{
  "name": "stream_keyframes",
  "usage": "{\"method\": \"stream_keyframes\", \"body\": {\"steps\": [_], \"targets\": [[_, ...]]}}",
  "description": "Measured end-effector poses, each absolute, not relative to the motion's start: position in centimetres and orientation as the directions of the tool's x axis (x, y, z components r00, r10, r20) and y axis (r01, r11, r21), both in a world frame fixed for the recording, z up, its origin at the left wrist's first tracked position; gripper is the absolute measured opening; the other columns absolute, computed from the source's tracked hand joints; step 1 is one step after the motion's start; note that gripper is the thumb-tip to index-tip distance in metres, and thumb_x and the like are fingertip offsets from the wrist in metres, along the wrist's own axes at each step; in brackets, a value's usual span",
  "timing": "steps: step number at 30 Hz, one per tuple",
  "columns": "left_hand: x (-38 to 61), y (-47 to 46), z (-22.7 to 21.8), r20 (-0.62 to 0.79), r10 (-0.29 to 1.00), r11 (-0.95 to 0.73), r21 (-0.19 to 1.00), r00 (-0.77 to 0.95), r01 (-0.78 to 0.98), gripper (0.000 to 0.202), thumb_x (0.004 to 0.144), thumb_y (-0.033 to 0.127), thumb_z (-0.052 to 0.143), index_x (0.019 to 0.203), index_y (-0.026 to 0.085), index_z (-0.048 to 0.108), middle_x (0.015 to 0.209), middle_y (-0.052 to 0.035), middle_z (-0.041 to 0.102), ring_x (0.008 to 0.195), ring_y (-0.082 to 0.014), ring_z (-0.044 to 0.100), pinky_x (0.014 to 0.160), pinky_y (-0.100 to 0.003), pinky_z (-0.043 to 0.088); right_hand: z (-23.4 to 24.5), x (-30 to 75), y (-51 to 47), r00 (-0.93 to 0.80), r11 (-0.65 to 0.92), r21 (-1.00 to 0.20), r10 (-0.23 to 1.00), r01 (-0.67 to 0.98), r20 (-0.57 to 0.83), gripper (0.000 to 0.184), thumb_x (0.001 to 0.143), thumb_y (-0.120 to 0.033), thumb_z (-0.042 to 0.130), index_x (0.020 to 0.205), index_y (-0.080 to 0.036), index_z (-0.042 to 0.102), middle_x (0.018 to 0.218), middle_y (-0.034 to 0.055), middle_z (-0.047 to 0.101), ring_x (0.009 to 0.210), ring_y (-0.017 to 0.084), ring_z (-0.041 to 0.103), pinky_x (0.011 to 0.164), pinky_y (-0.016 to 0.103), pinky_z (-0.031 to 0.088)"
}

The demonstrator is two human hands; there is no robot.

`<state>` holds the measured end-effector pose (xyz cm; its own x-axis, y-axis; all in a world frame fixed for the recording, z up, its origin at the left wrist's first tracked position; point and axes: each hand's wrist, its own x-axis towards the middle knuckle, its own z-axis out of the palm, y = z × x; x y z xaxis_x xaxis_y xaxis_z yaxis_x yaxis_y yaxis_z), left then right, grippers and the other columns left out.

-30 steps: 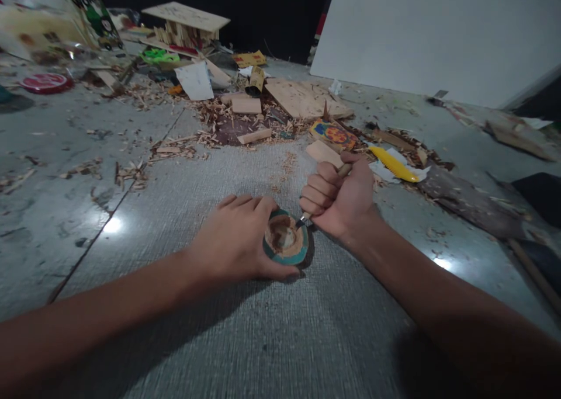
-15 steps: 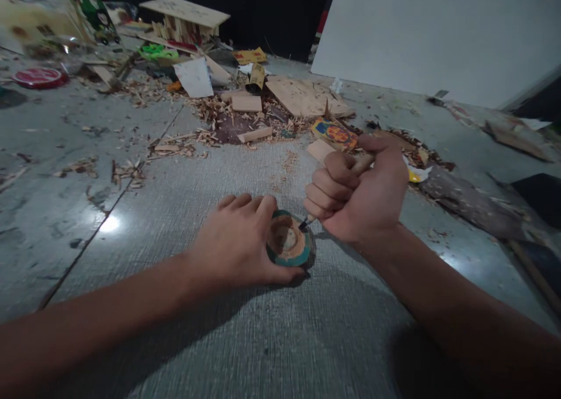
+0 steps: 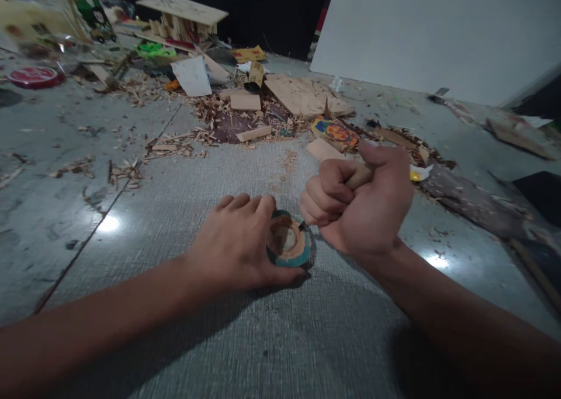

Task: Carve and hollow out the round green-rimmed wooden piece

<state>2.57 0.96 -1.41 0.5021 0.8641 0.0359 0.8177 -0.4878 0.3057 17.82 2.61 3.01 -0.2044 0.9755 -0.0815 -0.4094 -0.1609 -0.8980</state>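
A small round wooden piece (image 3: 301, 254) with a teal rim and a hollowed, bare-wood middle lies on the grey textured surface. My left hand (image 3: 236, 241) grips it from the left, thumb along its near side and fingers over the far side. Wrapped in a fist, my right hand (image 3: 362, 203) holds a carving tool (image 3: 360, 177) with a pale wooden handle; most of it is hidden by the fingers. The tool's dark metal tip (image 3: 302, 226) touches the right part of the rim.
Wood shavings (image 3: 205, 136) and offcuts lie scattered beyond the hands. Farther back are a plywood board (image 3: 302, 95), a small wooden structure (image 3: 182, 13) and a red lid (image 3: 35, 77). A large white panel (image 3: 433, 37) stands at the back right.
My right fist has shifted and tilted slightly, with the tool tip still at the rim's right part. My left hand and the round piece stay in place.
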Motion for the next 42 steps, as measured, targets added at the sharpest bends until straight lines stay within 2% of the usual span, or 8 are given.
{"method": "stream_keyframes", "body": {"steps": [7,12,17,21,27,32,36,42], "targets": [[2.6,0.8,-1.4,0.034,0.877,-0.463,0.324,0.479,0.825,0.073,0.061,0.081,0.062,0.098,0.019,0.056,0.092,-0.0121,0.066,0.094,-0.0363,0.063,0.088,-0.052,0.048,3.1,16.7,1.9,-0.196,-0.050,-0.968,0.981,-0.245,-0.001,0.062,0.085,-0.054,0.049,0.040,-0.021,0.022,0.038,-0.0036,0.013,0.036,0.007,0.012,0.038,0.028,0.009],[2.6,0.9,-1.3,0.044,0.863,-0.485,0.358,0.504,0.798,0.068,0.062,0.079,0.063,0.094,0.020,0.056,0.089,-0.0115,0.066,0.093,-0.0364,0.064,0.086,-0.052,0.049,2.7,18.0,3.0,-0.194,-0.190,-0.879,0.974,-0.437,-0.114,0.060,0.089,-0.058,0.038,0.045,-0.024,0.018,0.039,-0.0060,0.009,0.036,0.008,0.007,0.036,0.026,0.010],[2.7,0.9,-1.3,0.066,0.866,-0.486,0.353,0.496,0.800,0.065,0.062,0.076,0.065,0.094,0.021,0.056,0.088,-0.0108,0.066,0.090,-0.0356,0.065,0.084,-0.051,0.050,2.0,19.0,3.6,-0.195,-0.252,-0.790,0.966,-0.559,-0.170,0.059,0.085,-0.062,0.048,0.051,-0.025,0.016,0.040,-0.0077,0.010,0.036,0.009,0.007,0.035,0.026,0.012],[2.8,0.9,-1.4,0.072,0.868,-0.483,0.358,0.492,0.799,0.067,0.060,0.078,0.066,0.094,0.021,0.056,0.088,-0.0113,0.067,0.091,-0.0376,0.065,0.082,-0.053,0.050,1.4,19.4,3.8,-0.179,-0.254,-0.762,0.967,-0.595,-0.183,0.060,0.082,-0.062,0.049,0.051,-0.025,0.015,0.040,-0.0080,0.009,0.035,0.008,0.007,0.034,0.026,0.013],[2.8,1.1,-1.4,0.057,0.859,-0.502,0.292,0.509,0.814,0.071,0.060,0.083,0.063,0.093,0.021,0.054,0.090,-0.0118,0.067,0.091,-0.0365,0.065,0.081,-0.050,0.051,0.7,19.9,3.8,-0.132,-0.230,-0.760,0.973,-0.607,-0.189,0.060,0.081,-0.062,0.049,0.050,-0.024,0.015,0.041,-0.0075,0.010,0.036,0.008,0.009,0.035,0.026,0.016],[2.9,1.1,-1.4,0.052,0.850,-0.518,0.260,0.524,0.815,0.072,0.062,0.084,0.060,0.094,0.020,0.053,0.090,-0.0118,0.067,0.091,-0.0356,0.065,0.082,-0.049,0.051,0.2,20.3,3.9,-0.131,-0.258,-0.693,0.964,-0.673,-0.232,0.056,0.084,-0.056,0.043,0.052,-0.024,0.011,0.043,-0.0077,0.008,0.037,0.009,0.005,0.035,0.026,0.013],[2.8,1.1,-1.3,0.037,0.839,-0.532,0.262,0.543,0.805,0.071,0.064,0.082,0.059,0.095,0.019,0.054,0.090,-0.0132,0.068,0.091,-0.0369,0.066,0.083,-0.051,0.050,-0.3,20.5,4.1,-0.137,-0.292,-0.632,0.949,-0.718,-0.283,0.052,0.085,-0.050,0.041,0.053,-0.024,0.010,0.042,-0.0073,0.008,0.037,0.009,0.005,0.034,0.025,0.012],[2.8,0.9,-0.8,0.011,0.807,-0.566,0.296,0.590,0.770,0.057,0.071,0.072,0.060,0.101,0.023,0.059,0.087,-0.0068,0.071,0.085,-0.0324,0.068,0.085,-0.049,0.047,-1.0,20.3,4.3,-0.128,-0.315,-0.606,0.935,-0.731,-0.331,0.052,0.085,-0.045,0.047,0.054,-0.023,0.011,0.040,-0.0072,0.013,0.036,0.009,0.009,0.034,0.024,0.017]]}}
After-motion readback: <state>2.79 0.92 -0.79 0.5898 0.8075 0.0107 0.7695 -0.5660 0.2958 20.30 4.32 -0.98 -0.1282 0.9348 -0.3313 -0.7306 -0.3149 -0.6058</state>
